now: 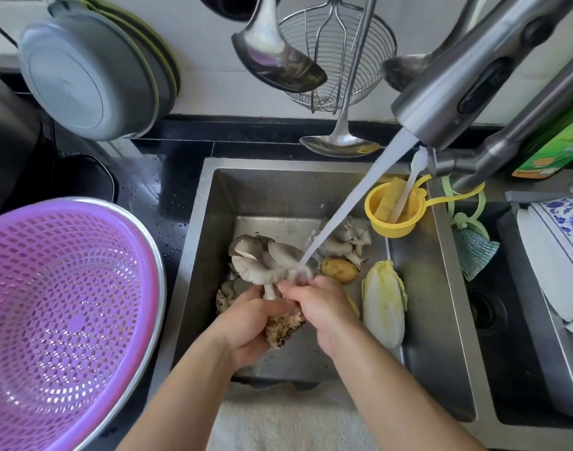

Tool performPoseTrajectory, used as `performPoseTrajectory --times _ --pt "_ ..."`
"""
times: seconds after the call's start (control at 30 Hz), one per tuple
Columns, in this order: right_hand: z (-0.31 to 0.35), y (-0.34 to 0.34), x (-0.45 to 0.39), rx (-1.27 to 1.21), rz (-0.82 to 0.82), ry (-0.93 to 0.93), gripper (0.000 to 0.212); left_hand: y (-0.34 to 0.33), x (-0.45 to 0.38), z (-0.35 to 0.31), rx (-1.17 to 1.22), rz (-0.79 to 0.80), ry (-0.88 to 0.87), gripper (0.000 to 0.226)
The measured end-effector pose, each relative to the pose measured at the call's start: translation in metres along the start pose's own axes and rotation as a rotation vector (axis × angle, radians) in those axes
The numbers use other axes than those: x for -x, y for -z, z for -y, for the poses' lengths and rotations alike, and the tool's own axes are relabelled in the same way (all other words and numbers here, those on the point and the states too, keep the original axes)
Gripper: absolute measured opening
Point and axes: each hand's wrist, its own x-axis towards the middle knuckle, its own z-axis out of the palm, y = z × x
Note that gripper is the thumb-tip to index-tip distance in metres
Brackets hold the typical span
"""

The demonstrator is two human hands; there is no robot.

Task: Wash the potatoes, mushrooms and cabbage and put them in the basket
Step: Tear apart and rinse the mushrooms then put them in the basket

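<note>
Over the steel sink (207, 203), my left hand (249, 330) grips the brown base of a grey oyster mushroom cluster (262, 260). My right hand (321, 304) pinches the caps where the tap's water stream (353, 203) lands. More mushrooms (347, 239) lie at the back of the sink, and another piece (226, 292) shows under the held cluster. A yellow potato (339, 270) sits beside a pale cabbage (384, 302) on the sink floor to the right. The purple basket (63, 320) stands in a metal bowl on the counter at left, with nothing in it.
The faucet (467, 76) reaches in from the upper right. A yellow strainer (395, 209) hangs on the sink's right wall, a scrubber (473, 252) beside it. Ladles and a wire skimmer (337, 56) hang on the wall. A blue-patterned dish (561, 242) lies at right, a towel (278, 421) in front.
</note>
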Motion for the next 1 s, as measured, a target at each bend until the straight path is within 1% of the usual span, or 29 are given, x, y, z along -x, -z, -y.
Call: performPoseTrajectory --times 0.07,0.13,0.2,0.27,0.3,0.33,0.37,0.43,0.47,0.5,0.57,0.63,0.7,0.8,0.87,0.9,0.93,1.0 --pt "-0.002 0.001 -0.003 -0.018 -0.005 -0.002 0.011 0.001 -0.002 -0.004 0.067 0.021 0.087 0.033" --pt "-0.005 0.001 -0.004 -0.107 0.008 -0.033 0.011 0.002 -0.003 -0.005 0.148 0.029 0.156 0.031" --pt "-0.009 -0.001 -0.004 -0.269 0.044 -0.068 0.015 0.003 -0.005 -0.003 0.209 0.015 0.18 0.028" --pt "-0.015 -0.003 -0.003 -0.429 0.085 -0.042 0.019 0.002 -0.006 -0.002 0.263 0.0 0.182 0.025" --pt "-0.019 -0.003 -0.003 -0.466 0.089 -0.008 0.018 0.002 -0.006 -0.001 0.277 -0.005 0.183 0.025" --pt "-0.022 -0.004 -0.002 -0.455 0.076 0.038 0.016 0.003 -0.007 -0.001 0.273 -0.016 0.188 0.025" --pt "-0.026 -0.004 -0.003 -0.366 0.042 0.108 0.011 0.003 -0.007 -0.001 0.249 -0.028 0.197 0.025" --pt "-0.035 -0.001 -0.007 -0.03 -0.041 0.295 0.002 0.006 -0.009 -0.003 0.113 -0.096 0.207 0.028" --pt "-0.039 0.0 -0.009 0.136 -0.054 0.371 0.002 0.008 -0.01 -0.003 0.026 -0.127 0.212 0.029" --pt "-0.043 0.001 -0.011 0.266 -0.073 0.406 0.006 0.008 -0.011 -0.003 -0.053 -0.146 0.218 0.029" --pt "-0.047 0.002 -0.014 0.376 -0.137 0.426 0.01 0.006 -0.011 -0.003 -0.148 -0.17 0.247 0.025" --pt "-0.049 0.003 -0.016 0.434 -0.18 0.431 0.006 0.004 -0.013 -0.001 -0.17 -0.201 0.271 0.024" --pt "-0.052 0.0 -0.019 0.425 -0.222 0.365 0.008 -0.002 -0.016 0.002 -0.16 -0.234 0.276 0.022" --pt "-0.054 -0.005 -0.025 0.226 -0.298 0.152 0.01 -0.01 -0.024 0.004 -0.176 -0.294 0.254 0.017" --pt "-0.052 -0.006 -0.028 0.031 -0.303 0.03 0.012 -0.012 -0.028 0.003 -0.184 -0.316 0.255 0.02" --pt "-0.049 -0.007 -0.026 -0.011 -0.297 0.005 0.011 -0.013 -0.029 0.002 -0.187 -0.324 0.253 0.019" --pt "-0.046 -0.009 -0.025 0.022 -0.294 0.015 0.01 -0.013 -0.03 0.002 -0.19 -0.321 0.253 0.017" --pt "-0.043 -0.008 -0.026 0.207 -0.282 0.076 0.014 -0.014 -0.028 -0.001 -0.187 -0.321 0.274 0.014"
